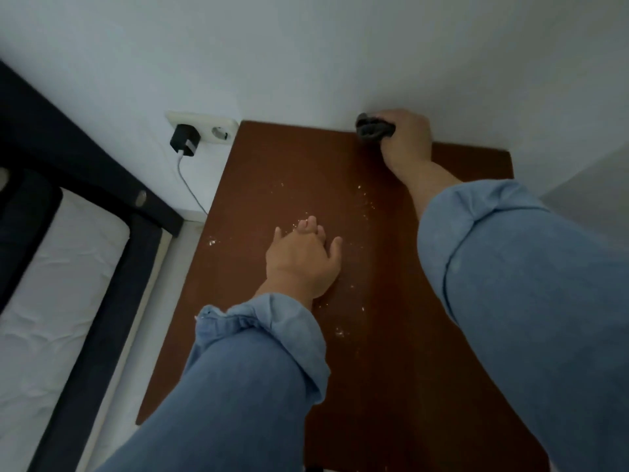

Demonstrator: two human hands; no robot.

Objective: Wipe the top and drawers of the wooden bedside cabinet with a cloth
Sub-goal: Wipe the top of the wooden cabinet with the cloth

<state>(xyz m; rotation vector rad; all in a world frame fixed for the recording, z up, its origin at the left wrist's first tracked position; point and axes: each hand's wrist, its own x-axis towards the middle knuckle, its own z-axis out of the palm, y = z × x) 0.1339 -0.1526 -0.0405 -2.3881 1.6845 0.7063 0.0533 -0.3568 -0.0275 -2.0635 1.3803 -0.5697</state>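
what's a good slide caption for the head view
Right hand presses a dark cloth to the cabinet top by the wall; left hand rests flat among white crumbs.

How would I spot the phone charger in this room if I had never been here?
Start at the brown wooden cabinet top against the pale wall. Just left of its far corner sits a cream double socket. The charger is the small black block plugged into the left outlet, the only one in use, with a thin white cable trailing down.

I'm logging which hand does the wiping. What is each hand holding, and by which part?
The right hand grips a bunched dark cloth around one end, at the cabinet top's back edge. The left hand lies flat, holding nothing.
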